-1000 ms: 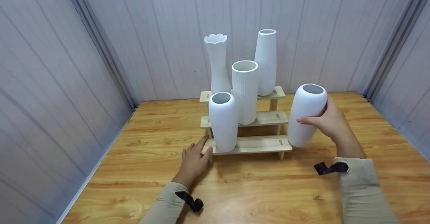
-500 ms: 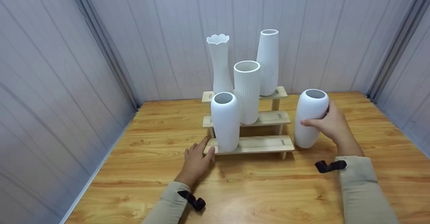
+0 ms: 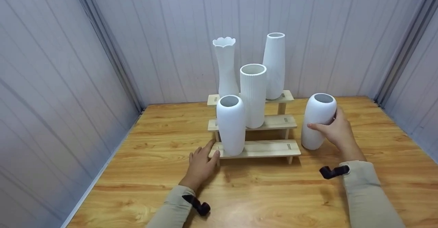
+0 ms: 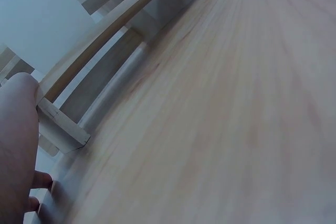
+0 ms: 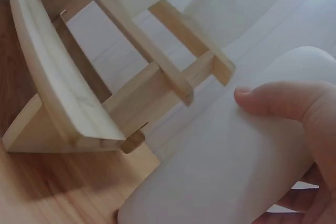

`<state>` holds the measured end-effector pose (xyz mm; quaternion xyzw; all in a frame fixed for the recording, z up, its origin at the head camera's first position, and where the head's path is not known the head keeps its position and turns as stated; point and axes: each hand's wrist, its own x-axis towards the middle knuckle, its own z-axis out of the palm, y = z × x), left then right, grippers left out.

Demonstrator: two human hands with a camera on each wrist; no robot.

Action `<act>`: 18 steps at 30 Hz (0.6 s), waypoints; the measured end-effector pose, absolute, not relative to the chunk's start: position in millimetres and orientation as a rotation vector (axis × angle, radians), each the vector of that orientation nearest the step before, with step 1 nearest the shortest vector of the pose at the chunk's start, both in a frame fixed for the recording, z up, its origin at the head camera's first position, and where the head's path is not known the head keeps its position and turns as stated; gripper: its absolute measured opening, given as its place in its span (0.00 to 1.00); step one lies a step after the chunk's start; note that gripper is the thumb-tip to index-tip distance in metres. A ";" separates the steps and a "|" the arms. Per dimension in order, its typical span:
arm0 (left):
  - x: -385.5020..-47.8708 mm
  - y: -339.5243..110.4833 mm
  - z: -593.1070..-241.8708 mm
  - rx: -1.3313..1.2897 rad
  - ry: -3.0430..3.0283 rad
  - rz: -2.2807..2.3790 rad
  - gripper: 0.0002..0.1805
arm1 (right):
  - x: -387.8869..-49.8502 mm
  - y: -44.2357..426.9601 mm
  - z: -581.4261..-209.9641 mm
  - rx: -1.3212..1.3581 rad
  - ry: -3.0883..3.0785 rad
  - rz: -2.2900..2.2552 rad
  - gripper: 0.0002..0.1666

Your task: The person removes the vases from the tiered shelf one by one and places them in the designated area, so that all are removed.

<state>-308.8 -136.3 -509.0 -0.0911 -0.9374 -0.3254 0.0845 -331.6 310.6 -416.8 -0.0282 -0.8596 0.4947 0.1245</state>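
Note:
In the head view my right hand [image 3: 338, 130] holds a smooth white vase [image 3: 313, 135], its thumb across the near side. The vase is just right of a three-step wooden stand [image 3: 270, 148], its base low over or on the table; I cannot tell which. My left hand [image 3: 200, 164] touches the left end of the lowest step with thumb and forefinger spread, its other fingers loosely apart. In the left wrist view its thumb [image 4: 21, 124] lies against the board's end. A second smooth vase [image 3: 231, 129] stands upright on that step, near the left hand.
On the middle step stands a ribbed cylindrical vase [image 3: 253, 98]. The top step carries a scallop-rimmed vase [image 3: 226, 70] at left and a tall tapered vase [image 3: 274, 67] at right. The wood-grain table [image 3: 260, 193] is bounded by panelled walls [image 3: 164, 43].
My right hand has brought its vase down and to the right, away from the lowest step's right end. The left hand keeps its place at the stand. The view has shifted slightly.

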 end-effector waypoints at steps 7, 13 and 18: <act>-308.0 -135.8 -508.6 -0.272 -2.797 -0.974 0.32 | -338.4 312.1 -432.0 -0.003 -2.413 1.519 0.73; -309.9 -135.5 -509.5 -0.279 -2.793 -0.966 0.32 | -343.7 314.8 -443.2 0.037 -2.404 1.551 0.73; -310.0 -136.4 -510.0 -0.275 -2.798 -0.956 0.32 | -346.8 313.5 -452.5 0.027 -2.396 1.599 0.72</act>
